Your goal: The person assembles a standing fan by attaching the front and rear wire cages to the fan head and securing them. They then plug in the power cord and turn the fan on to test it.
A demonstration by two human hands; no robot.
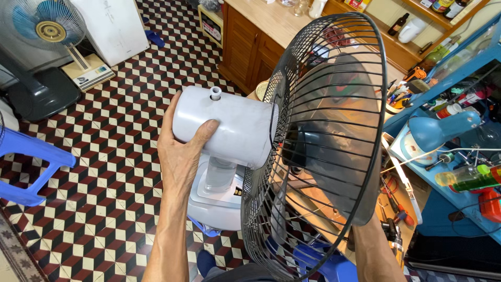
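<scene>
The left hand (180, 151) wraps around the rear of a smooth pale grey motor housing (229, 130), with the thumb on top and the palm under it. This housing is a rounded plastic cylinder with a small white knob (215, 93) standing up on it. It belongs to a table fan (292, 151), which is lifted and tilted in front of the person, above the tiled floor (104, 172). The fan guard (334, 104) is a round cage of thin black wires, and dark blades show behind it. The right forearm goes up behind the lower edge of the guard; the right hand is hidden, so I cannot tell how it grips. The grey base (216, 203) of the fan hangs below the housing.

The floor has a cube pattern in red, black and cream. A blue plastic stool (31, 156) stands at the left, another fan (49, 26) at the far left top, and a cluttered blue workbench (449, 156) is at the right.
</scene>
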